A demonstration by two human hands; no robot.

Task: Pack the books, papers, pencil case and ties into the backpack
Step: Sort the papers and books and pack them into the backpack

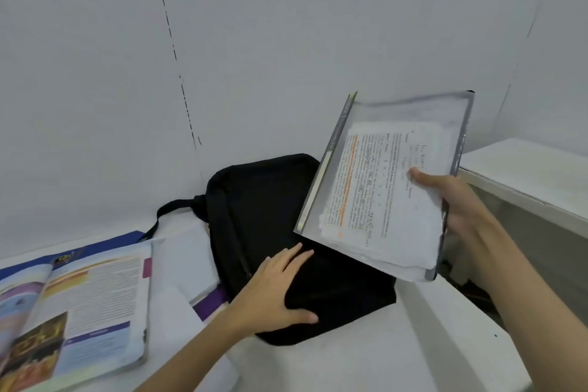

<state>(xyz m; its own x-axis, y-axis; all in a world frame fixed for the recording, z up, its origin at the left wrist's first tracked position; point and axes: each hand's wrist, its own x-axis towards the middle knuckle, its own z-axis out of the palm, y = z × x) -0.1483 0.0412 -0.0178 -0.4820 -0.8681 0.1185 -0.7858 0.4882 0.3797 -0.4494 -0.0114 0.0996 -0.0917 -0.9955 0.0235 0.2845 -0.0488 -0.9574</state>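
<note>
Right hand grips clear folder of papers by its near right edge, thumb on top, held tilted in air above right side of backpack.
Folder probably light, floppy, slick plastic; sheets loose inside, may slide; grip edge firmly.
Left hand flat, fingers spread, pressing backpack front.
Backpack soft, black, lying on white table, against white wall.
Open book left of backpack.
White ledge right of backpack.

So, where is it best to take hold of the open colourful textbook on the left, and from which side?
Likely the open colourful textbook is best closed first, then gripped at its spine edge from the near side. It lies flat with loose pages spread, so pinching one page would bend it. The left hand on the black fabric backpack is nearest.
</note>
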